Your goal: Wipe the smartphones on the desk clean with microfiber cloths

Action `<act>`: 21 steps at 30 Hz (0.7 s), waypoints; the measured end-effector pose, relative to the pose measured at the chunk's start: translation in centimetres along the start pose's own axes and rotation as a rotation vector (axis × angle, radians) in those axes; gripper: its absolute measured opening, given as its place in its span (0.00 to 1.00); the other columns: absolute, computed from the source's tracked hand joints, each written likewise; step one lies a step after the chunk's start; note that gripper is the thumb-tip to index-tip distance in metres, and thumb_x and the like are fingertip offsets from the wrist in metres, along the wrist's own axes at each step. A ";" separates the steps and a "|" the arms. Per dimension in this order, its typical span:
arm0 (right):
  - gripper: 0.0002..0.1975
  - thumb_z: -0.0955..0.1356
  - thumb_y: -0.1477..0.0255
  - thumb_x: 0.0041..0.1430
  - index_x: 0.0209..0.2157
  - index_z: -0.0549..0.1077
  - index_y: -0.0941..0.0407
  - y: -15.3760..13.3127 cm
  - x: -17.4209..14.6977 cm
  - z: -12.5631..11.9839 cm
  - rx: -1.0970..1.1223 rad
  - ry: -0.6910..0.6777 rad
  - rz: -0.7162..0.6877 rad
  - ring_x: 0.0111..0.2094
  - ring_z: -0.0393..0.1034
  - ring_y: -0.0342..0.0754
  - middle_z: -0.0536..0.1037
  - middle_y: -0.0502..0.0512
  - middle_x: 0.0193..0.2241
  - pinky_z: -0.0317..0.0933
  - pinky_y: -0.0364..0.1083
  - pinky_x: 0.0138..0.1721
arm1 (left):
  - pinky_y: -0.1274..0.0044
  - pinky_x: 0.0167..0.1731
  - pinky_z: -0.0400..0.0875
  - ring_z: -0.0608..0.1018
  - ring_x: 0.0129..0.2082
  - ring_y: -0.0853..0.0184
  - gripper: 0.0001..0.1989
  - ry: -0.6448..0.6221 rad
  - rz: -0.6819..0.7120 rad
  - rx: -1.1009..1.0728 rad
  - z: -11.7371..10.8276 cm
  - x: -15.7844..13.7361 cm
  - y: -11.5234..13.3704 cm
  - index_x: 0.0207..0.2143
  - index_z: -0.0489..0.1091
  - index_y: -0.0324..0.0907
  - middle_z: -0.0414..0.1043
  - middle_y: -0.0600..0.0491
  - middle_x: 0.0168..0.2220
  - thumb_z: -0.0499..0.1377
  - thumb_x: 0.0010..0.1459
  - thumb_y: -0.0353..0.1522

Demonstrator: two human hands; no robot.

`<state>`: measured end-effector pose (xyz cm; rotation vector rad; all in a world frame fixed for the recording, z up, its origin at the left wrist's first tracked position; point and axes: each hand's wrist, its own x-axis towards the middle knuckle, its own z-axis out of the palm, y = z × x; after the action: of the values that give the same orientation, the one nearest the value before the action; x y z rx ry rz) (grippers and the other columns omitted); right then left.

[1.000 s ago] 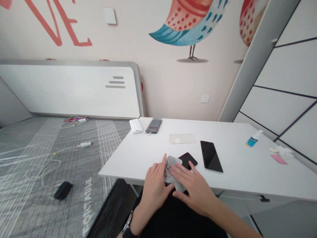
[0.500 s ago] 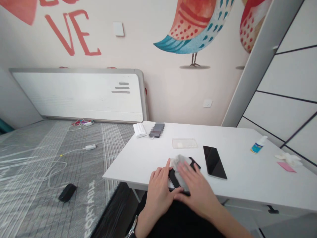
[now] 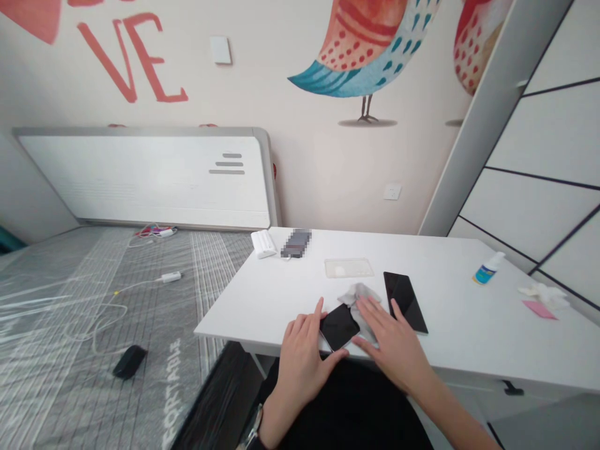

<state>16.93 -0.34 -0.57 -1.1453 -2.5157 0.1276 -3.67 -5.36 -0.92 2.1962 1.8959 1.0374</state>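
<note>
A smartphone (image 3: 340,327) with a dark screen lies flat at the front edge of the white table. My left hand (image 3: 302,353) grips it by the edges, index finger at the far left corner and thumb along the near side. Under the fingers of my right hand (image 3: 394,340) is a crumpled grey cloth (image 3: 359,292), which covers the phone's right part and spills onto the table beyond it. To the right of the cloth rests a black tablet (image 3: 405,301), partly behind my right index finger.
Behind the phone on the table (image 3: 440,262) lies a clear phone case (image 3: 349,268). A white device (image 3: 263,244) and a blurred-out dark object (image 3: 296,243) sit back left. Further right are a small spray bottle (image 3: 487,269), a white tissue (image 3: 546,294) and a pink slip (image 3: 539,309).
My right hand has slid the cloth to the right and slightly away, uncovering most of the phone screen. My left hand keeps its hold on the phone.
</note>
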 end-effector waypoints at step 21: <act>0.44 0.63 0.44 0.65 0.73 0.52 0.55 -0.6 0.9 -0.9 0.108 -0.118 -0.116 0.73 0.46 0.60 0.54 0.60 0.72 0.41 0.67 0.72 | 0.63 0.49 0.69 0.74 0.49 0.54 0.50 0.030 0.008 0.027 0.4 0.0 0.1 0.74 0.44 0.47 0.74 0.46 0.54 0.69 0.57 0.40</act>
<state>16.31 -0.11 0.71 -0.9742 -2.6357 0.3045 -3.42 -5.26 -1.18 2.2167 1.9271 1.0578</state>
